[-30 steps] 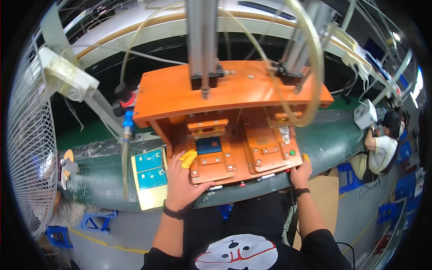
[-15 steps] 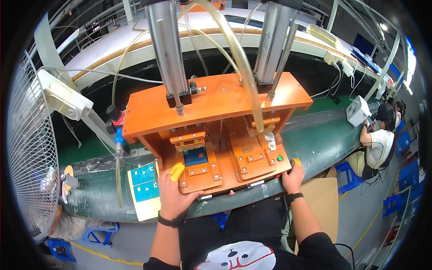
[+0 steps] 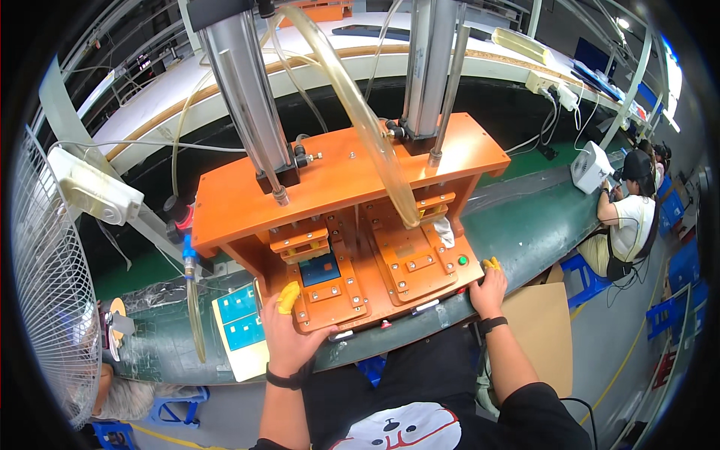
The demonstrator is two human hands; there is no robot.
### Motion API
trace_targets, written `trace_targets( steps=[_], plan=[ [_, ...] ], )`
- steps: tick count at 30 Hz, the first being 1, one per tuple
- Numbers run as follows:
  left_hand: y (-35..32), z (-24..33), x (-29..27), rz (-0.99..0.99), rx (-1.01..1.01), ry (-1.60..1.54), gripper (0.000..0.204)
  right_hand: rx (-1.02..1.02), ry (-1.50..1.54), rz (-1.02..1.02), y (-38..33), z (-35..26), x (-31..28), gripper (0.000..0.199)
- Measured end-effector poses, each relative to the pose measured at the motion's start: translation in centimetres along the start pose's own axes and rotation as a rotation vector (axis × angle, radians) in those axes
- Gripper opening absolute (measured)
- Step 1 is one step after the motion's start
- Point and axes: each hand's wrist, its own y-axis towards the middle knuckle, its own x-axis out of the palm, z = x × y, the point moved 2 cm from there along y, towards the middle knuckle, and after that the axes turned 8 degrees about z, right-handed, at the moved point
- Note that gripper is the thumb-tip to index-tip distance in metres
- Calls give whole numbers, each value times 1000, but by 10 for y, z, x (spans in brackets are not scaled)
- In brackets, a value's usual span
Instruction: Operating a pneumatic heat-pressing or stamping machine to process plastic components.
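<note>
One blue plate (image 3: 320, 268) is already seated in the orange pneumatic press (image 3: 341, 176), touched at seven o'clock by the spread left hand (image 3: 291, 334), at four by the right hand (image 3: 489, 291), grip unclear.

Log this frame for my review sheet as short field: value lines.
Machine: orange bench machine with two upright silver cylinders
Left hand: at its front left corner, thumb spread
Right hand: at its front right corner, near a round green button
Inside, left: flat blue rectangular piece
Left of machine: pale yellow board with two teal panels
Far right: seated person, white top, black cap
</note>
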Motion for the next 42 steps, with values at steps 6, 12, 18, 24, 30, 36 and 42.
trace_targets(
  steps=[6,12,18,24,30,36,42],
  plan=[
    [-1,-2,0,14,15,-22,98,-14,1,35,-1,2,3,56],
    [0,-2,0,30,18,-31,99,37,11,-23,1,3,3,56],
    [-2,-3,2,42,19,-63,98,55,12,-64,3,-1,-2,60],
    [-2,-3,1,20,21,-55,99,24,41,14,1,-2,-4,70],
    [-3,-5,2,9,27,-40,100,24,26,-20,4,-6,-6,68],
    [1,-3,1,-1,43,-28,99,31,50,2,4,-10,-10,67],
    [3,-3,1,-24,18,-8,98,6,38,40,4,-7,-8,64]
  ],
)
